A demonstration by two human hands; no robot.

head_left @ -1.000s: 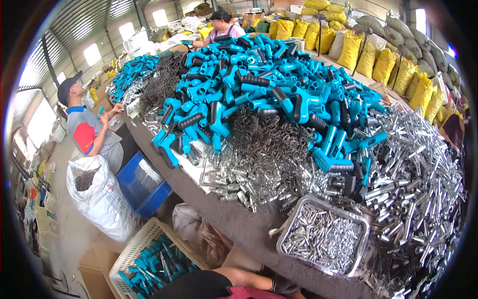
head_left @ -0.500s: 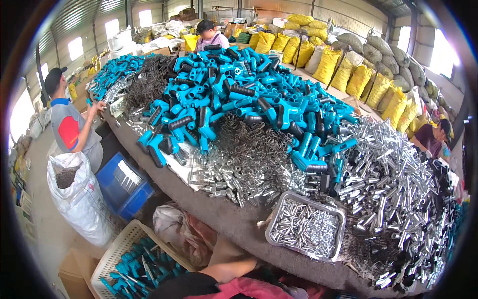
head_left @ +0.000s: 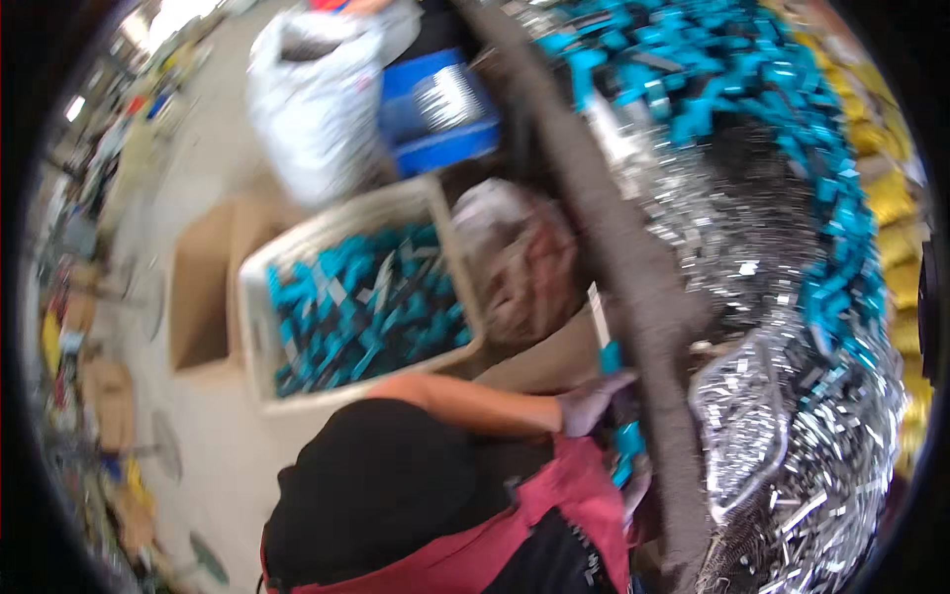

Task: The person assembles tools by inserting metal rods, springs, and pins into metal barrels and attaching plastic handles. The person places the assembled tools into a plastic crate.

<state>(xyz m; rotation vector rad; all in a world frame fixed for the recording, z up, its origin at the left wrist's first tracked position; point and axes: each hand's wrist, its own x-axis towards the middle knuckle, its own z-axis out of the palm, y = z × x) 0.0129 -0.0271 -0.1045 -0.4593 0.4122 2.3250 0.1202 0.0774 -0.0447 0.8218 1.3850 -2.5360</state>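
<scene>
Blurred overhead view of a workshop. The wearer's gloved left hand (head_left: 589, 406) holds a teal tool (head_left: 612, 357) just beside the edge of a long, dull brown-grey tabletop (head_left: 633, 267). Its fingers appear wrapped around the tool, from which a slim, pale, straight shaft points away from the wearer. More teal shows below the glove; whether it is the same piece, I cannot tell. The right hand (head_left: 639, 485) is a pale sliver beside that lower part, its fingers too hidden to read.

The step in hand looks like holding and handling this tool; the next move seems to call for a steady grip and keeping the shaft clear of the edge.

Left of the forearm, a cream plastic crate (head_left: 259, 337) holds a jumble of teal and black pieces, beside an open brown cardboard box (head_left: 203, 287). Beyond stand a crinkled white sack (head_left: 307, 119) and a smooth blue bin (head_left: 445, 148). On the tabletop lie glossy teal pieces (head_left: 693, 74), dark wiry coils (head_left: 757, 168), shiny metal tubes (head_left: 841, 475) and a clear tray (head_left: 784, 441) of small silvery parts.
</scene>
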